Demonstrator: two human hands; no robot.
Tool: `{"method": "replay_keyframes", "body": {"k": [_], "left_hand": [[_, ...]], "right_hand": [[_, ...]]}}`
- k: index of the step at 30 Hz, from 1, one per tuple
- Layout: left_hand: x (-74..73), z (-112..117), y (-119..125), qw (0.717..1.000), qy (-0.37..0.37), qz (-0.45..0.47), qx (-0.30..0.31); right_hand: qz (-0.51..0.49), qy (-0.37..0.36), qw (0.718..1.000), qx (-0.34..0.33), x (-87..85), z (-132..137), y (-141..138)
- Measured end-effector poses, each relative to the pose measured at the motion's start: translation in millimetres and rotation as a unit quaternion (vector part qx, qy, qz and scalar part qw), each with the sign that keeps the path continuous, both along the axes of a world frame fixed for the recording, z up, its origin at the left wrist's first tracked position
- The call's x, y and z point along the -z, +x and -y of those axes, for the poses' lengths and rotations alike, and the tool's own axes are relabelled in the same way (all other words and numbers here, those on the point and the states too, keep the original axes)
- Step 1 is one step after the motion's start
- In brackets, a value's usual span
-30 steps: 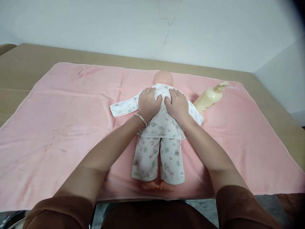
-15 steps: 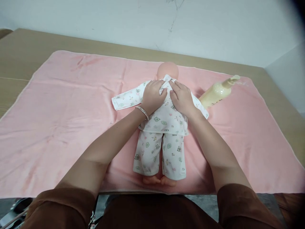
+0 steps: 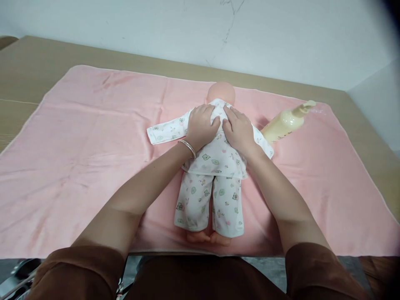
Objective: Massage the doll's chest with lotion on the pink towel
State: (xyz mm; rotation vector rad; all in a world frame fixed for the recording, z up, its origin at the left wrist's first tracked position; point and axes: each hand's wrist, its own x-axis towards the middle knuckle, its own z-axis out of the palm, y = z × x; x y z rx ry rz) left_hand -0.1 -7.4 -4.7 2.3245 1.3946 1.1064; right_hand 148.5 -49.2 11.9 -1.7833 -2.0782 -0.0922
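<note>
A baby doll [image 3: 220,92] lies on a pink blanket [image 3: 93,166], its bald head away from me and its bare feet near the front edge. It wears a white printed pajama top [image 3: 215,160] and matching pajama pants [image 3: 195,200]. My left hand [image 3: 202,127] rests flat on the left side of the upper top, wrist in a silver bangle [image 3: 186,148]. Mirroring it, my right hand [image 3: 240,130] lies flat on the right side. Both hands have their fingers stretched out, thumbs facing each other. No face shows on the doll.
A pale yellow pump bottle [image 3: 283,124] leans at the right, beside the doll's right-hand sleeve. Beneath the blanket is a wooden table [image 3: 125,58], with a white wall [image 3: 156,25] behind it. The blanket reaches the table's front edge.
The collar cloth between my fingertips was bunched up into a small peak and now lies flatter. My hands have stayed in nearly the same place, fingers now flatter.
</note>
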Motion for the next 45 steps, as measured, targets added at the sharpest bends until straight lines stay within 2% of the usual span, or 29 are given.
{"method": "replay_keyframes", "body": {"k": [3,6,9,13,15,20,22,27,33,36,45], "left_hand": [[-1.3,1.4,-0.4,1.0,0.013,-0.002,0.016],[-1.0,4.6,-0.7,0.999,0.037,-0.005,0.006],[1.1,6.7,-0.4,0.998,0.06,-0.003,-0.015],[2.9,6.4,0.2,0.998,0.05,0.0,-0.034],[2.6,4.8,0.2,0.999,0.036,0.0,-0.039],[-1.0,-0.3,-0.4,1.0,-0.001,-0.014,-0.004],[-2.7,-1.0,-0.5,1.0,-0.011,-0.019,0.007],[-3.4,0.5,-0.3,1.0,-0.001,-0.012,0.002],[0.1,4.8,-0.3,0.998,0.041,-0.009,-0.04],[1.4,6.4,-0.2,0.998,0.046,-0.008,-0.05],[-0.9,3.2,0.3,0.999,0.009,-0.034,-0.033]], "right_hand": [[0.008,-0.004,1.0,-0.019,1.2,-4.8,4.8],[0.022,0.012,0.999,-0.021,-0.9,-2.1,2.8],[0.026,0.04,0.999,0.019,-1.9,4.4,-2.8],[0.021,0.057,0.995,0.073,-0.6,9.0,-7.4],[0.011,0.054,0.996,0.063,-0.3,7.9,-6.4],[-0.029,0.034,0.998,-0.033,2.1,-2.5,4.3],[-0.036,0.022,0.998,-0.05,3.4,-6.2,8.0],[-0.035,0.033,0.998,-0.042,1.5,-3.9,5.5],[0.019,0.084,0.996,0.027,2.4,10.3,-6.9],[0.016,0.088,0.995,0.045,3.6,11.4,-7.9],[-0.019,0.033,0.999,-0.036,3.3,-4.7,5.8]]}}
